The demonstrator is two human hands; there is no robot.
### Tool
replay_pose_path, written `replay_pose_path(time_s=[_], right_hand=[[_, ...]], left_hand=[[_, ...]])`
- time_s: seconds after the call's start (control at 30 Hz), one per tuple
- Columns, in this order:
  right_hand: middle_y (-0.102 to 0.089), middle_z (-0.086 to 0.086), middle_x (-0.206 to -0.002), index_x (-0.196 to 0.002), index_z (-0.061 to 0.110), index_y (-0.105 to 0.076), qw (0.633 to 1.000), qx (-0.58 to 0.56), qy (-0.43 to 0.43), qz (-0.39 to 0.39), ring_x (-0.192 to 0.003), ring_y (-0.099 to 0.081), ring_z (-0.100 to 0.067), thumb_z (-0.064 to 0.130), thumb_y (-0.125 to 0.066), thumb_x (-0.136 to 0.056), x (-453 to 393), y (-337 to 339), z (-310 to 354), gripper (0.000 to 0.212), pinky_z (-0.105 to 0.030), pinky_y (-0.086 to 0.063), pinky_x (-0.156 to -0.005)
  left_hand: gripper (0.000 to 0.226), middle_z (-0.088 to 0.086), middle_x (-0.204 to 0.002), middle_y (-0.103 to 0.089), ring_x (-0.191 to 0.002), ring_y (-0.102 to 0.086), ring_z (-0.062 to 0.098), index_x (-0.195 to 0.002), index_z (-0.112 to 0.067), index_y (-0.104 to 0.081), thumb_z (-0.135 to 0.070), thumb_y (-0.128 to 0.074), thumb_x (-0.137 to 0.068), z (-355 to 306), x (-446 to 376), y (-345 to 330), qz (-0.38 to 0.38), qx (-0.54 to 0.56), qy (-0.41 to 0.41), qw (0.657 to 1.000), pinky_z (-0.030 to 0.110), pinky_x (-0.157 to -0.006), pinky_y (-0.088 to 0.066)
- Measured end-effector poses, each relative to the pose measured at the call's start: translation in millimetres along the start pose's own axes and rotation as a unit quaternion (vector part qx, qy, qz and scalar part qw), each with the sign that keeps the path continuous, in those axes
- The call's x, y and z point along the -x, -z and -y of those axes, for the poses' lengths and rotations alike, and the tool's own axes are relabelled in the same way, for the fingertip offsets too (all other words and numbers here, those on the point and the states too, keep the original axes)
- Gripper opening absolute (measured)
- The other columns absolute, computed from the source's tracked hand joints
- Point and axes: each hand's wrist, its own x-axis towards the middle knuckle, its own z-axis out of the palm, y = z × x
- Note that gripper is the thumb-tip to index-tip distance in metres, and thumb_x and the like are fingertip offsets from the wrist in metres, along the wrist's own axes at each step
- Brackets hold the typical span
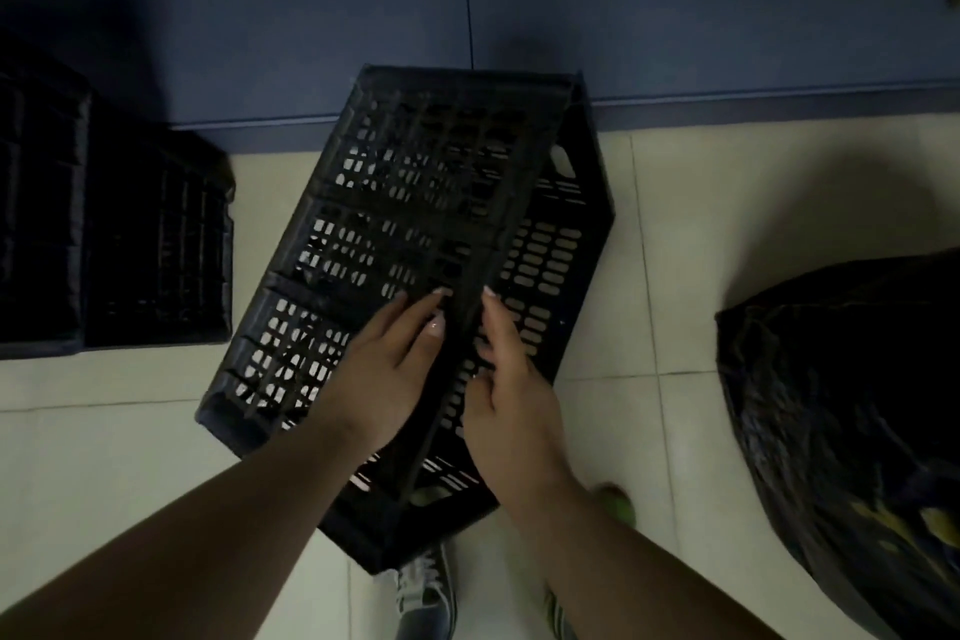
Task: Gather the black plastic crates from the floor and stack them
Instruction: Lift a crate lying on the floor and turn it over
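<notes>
A black slotted plastic crate [415,203] is tilted in front of me above the pale floor tiles, with its long side wall facing up. My left hand [387,364] lies on that wall, thumb at the crate's edge. My right hand [511,390] is on the other side of the same edge, fingers against the slotted face. Both hands hold the crate by this rim. To the left, more black crates [109,234] sit stacked on the floor.
A full black plastic bag [852,431] sits on the floor at the right. A dark blue wall base [727,42] runs across the top. My shoes [426,598] show below the crate. Pale tiled floor [701,224] lies between crate and bag.
</notes>
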Motion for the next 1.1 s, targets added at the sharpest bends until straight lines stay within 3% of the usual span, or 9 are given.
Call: replay_pose_path(time_s=[0.1, 0.2, 0.3, 0.4, 0.5, 0.6, 0.8, 0.97, 1.1], right_hand=[[-0.035, 0.022, -0.147, -0.143, 0.055, 0.002, 0.997, 0.001, 0.032, 0.071, -0.123, -0.047, -0.006, 0.006, -0.039, -0.094, -16, -7, 11, 0.080, -0.030, -0.041, -0.102], [-0.036, 0.016, -0.148, -0.144, 0.053, 0.005, 0.994, 0.055, 0.063, 0.071, -0.123, -0.048, -0.011, 0.011, -0.041, -0.094, -33, -18, 9, 0.080, -0.035, -0.043, -0.100], [-0.035, 0.005, -0.150, -0.148, 0.042, -0.006, 0.990, 0.139, 0.028, 0.002, -0.129, -0.039, -0.016, 0.025, -0.043, -0.095, -46, -24, -8, 0.067, -0.041, -0.039, -0.104], [-0.019, 0.003, -0.157, -0.151, 0.032, -0.013, 0.976, 0.216, -0.030, -0.008, -0.141, -0.020, -0.018, 0.035, -0.046, -0.095, -49, -19, -31, 0.064, -0.036, -0.026, -0.114], [-0.014, -0.001, -0.158, -0.150, 0.031, -0.014, 0.964, 0.256, -0.069, 0.007, -0.141, -0.019, -0.022, 0.039, -0.046, -0.095, -47, -13, -47, 0.064, -0.038, -0.025, -0.114], [-0.009, 0.000, -0.159, -0.150, 0.034, -0.014, 0.961, 0.266, -0.073, 0.028, -0.141, -0.019, -0.023, 0.040, -0.047, -0.094, -45, -14, -51, 0.065, -0.040, -0.027, -0.113], [-0.003, -0.001, -0.159, -0.151, 0.032, -0.010, 0.948, 0.313, -0.024, 0.048, -0.143, -0.013, -0.023, 0.040, -0.043, -0.096, -58, -11, -55, 0.065, -0.041, -0.026, -0.113], [-0.001, 0.000, -0.159, -0.151, 0.032, -0.010, 0.936, 0.349, -0.003, 0.052, -0.143, -0.011, -0.022, 0.041, -0.041, -0.096, -62, -6, -66, 0.064, -0.041, -0.023, -0.115], [0.004, -0.005, -0.159, -0.151, 0.029, -0.008, 0.904, 0.424, 0.013, 0.061, -0.144, -0.005, -0.027, 0.041, -0.041, -0.096, -66, 0, -91, 0.065, -0.044, -0.017, -0.116]], left_hand=[[0.067, -0.013, -0.155, -0.021, -0.141, -0.022, 0.008, -0.137, -0.062, -0.019, -0.078, -0.039, -0.075, 20, 0, 33, 0.005, -0.027, 0.004, 1.000, 0.038, -0.113, -0.025], [0.083, -0.007, -0.157, -0.015, -0.143, -0.018, 0.015, -0.135, -0.066, 0.001, -0.057, -0.059, -0.079, 33, -5, 51, 0.028, -0.135, -0.038, 0.990, 0.040, -0.114, -0.026], [0.093, -0.005, -0.158, -0.015, -0.138, -0.029, 0.021, -0.127, -0.070, 0.015, -0.027, -0.058, -0.089, 40, -13, 64, 0.017, -0.183, -0.053, 0.982, 0.034, -0.105, -0.036], [0.100, 0.005, -0.143, -0.040, -0.102, -0.058, 0.027, -0.134, -0.065, 0.015, -0.010, -0.055, -0.087, 43, -16, 81, -0.004, -0.195, -0.023, 0.981, 0.031, -0.076, -0.046], [0.107, 0.015, -0.098, -0.062, -0.066, -0.060, 0.026, -0.128, -0.071, 0.014, 0.002, -0.053, -0.084, 48, -21, 100, -0.048, -0.165, 0.032, 0.985, 0.037, -0.061, -0.051], [0.106, 0.021, -0.104, -0.064, -0.077, -0.063, 0.036, -0.124, -0.076, 0.009, 0.002, -0.052, -0.086, 63, -28, 114, -0.066, -0.153, 0.065, 0.984, 0.045, -0.072, -0.054], [0.103, 0.009, -0.111, -0.060, -0.085, -0.062, 0.027, -0.134, -0.068, -0.007, 0.012, -0.048, -0.083, 90, -30, 113, -0.074, -0.048, 0.129, 0.988, 0.040, -0.076, -0.053], [0.109, 0.006, -0.136, -0.050, -0.121, -0.050, 0.028, -0.139, -0.061, -0.007, 0.014, -0.057, -0.080, 127, -18, 85, -0.076, 0.069, 0.152, 0.983, 0.052, -0.101, -0.042], [0.104, 0.019, -0.129, -0.054, -0.102, -0.056, 0.036, -0.143, -0.053, 0.002, 0.004, -0.061, -0.082, 156, -9, 59, -0.144, 0.019, 0.228, 0.963, 0.044, -0.089, -0.046]])
